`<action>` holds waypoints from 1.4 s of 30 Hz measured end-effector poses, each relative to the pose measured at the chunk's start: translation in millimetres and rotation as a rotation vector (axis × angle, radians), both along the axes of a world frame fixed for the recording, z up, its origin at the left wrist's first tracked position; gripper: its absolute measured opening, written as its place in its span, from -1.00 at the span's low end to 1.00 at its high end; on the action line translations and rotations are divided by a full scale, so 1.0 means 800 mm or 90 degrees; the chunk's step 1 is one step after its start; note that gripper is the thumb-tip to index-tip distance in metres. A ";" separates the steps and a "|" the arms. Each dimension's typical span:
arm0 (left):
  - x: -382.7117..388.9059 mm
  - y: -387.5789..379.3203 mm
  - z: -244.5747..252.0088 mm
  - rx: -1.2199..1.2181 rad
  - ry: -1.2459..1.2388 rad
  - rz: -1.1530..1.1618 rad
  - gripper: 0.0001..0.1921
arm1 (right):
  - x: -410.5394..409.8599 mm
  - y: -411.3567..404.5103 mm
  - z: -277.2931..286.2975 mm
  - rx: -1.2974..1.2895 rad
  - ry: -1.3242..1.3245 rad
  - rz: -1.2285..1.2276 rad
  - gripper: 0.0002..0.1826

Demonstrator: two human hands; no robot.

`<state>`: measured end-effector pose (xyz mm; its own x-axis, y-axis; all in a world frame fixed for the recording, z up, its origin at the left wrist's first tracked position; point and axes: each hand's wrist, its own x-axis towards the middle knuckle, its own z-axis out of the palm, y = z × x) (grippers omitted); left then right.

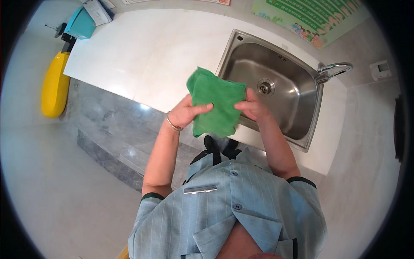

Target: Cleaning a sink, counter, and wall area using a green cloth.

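Observation:
A green cloth [218,100], folded in layers, is held up between both hands in front of my body. My left hand [187,111], with a bangle at its wrist, pinches the cloth's left side, the thumb lying on top. On the right side, my right hand [254,105] grips the cloth's edge with the thumb on its face; the fingers behind are partly hidden. The cloth is above the counter's front edge, beside the left rim of the stainless steel sink [278,129].
The white countertop [145,55] runs left from the sink. A chrome faucet [334,66] stands at the sink's right. At the counter's left end are a teal container [81,24] and a yellow object [55,87]. A green poster [310,19] hangs on the wall.

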<state>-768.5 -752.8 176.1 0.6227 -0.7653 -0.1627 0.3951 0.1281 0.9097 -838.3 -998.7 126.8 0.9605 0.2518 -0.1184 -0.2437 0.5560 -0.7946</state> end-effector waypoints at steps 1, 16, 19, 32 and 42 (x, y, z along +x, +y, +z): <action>0.007 0.003 0.005 0.004 -0.007 0.008 -0.64 | 0.014 0.001 0.020 -0.080 -0.056 0.024 -0.50; 0.103 0.064 0.103 0.324 -0.704 0.121 -0.18 | 0.141 0.043 0.115 -0.718 -0.711 -0.208 -0.59; 0.070 0.084 -0.009 0.387 -0.787 0.149 -0.02 | 0.103 0.057 0.022 -0.839 -0.618 -0.054 -0.43; 0.097 0.151 -0.179 0.623 -0.875 -0.051 -0.35 | 0.038 0.207 -0.085 -1.049 -0.441 0.138 -0.31; 0.227 0.119 -0.198 0.605 -0.755 0.161 -0.26 | 0.112 0.155 -0.109 -1.043 -0.250 -0.323 -0.30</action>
<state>-587.3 -657.8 17.5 0.8362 -0.5267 0.1529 -0.5323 -0.7123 0.4574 -748.3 -874.9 39.2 0.9306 -0.1842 0.3162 0.0107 -0.8499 -0.5268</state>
